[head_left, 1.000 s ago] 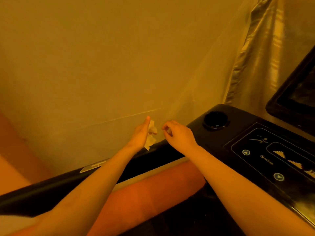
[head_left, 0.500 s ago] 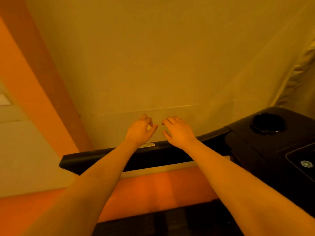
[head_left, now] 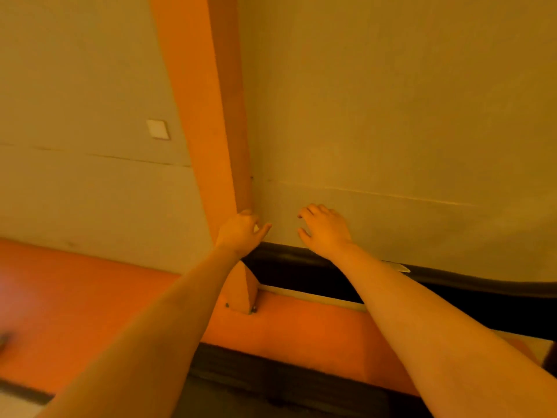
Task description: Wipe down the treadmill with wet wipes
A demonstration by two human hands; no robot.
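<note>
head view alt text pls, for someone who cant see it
Two bare arms reach forward over a black treadmill handrail; the left hand pinches a small pale wet wipe, the right hand hovers loosely curled and empty. Behind are a beige wall and an orange pillar.

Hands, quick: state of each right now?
Left hand: pinching the wet wipe, barely visible.
Right hand: open, loosely curled, holding nothing.

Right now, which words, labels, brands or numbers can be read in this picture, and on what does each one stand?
No text can be read.
Pale sticker on the black handrail: too blurred to read.
Square wall plate: no marking shows.
Wipe pinched in the left hand: no print shows.
</note>
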